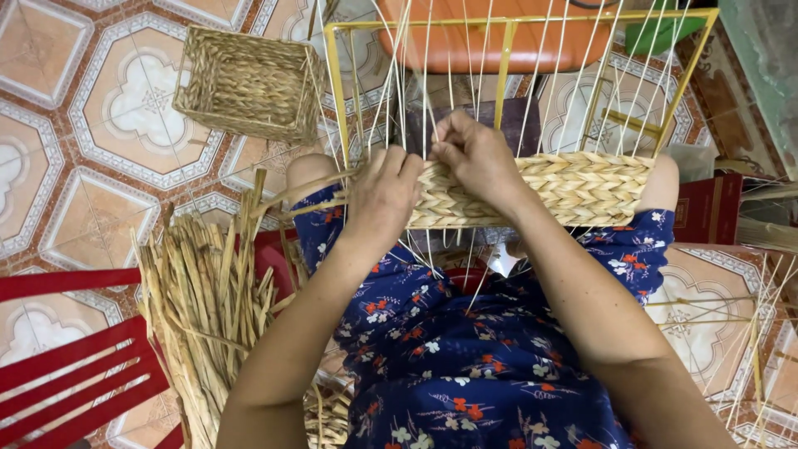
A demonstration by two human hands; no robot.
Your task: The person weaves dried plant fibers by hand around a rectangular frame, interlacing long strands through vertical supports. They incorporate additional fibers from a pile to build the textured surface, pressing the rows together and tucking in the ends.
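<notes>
Weave [573,187] sits on the lap inside the yellow frame [337,83], so both hands reach it: left hand [382,195] pinches the band's edge, right hand [474,158] curls around a strand. Straw [199,308] lies handy at left.

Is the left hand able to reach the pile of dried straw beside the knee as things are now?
Probably yes. The left hand rests on the woven band of the yellow frame, and the pile of dried straw lies on that same side, just below it, with nothing between them.
</notes>
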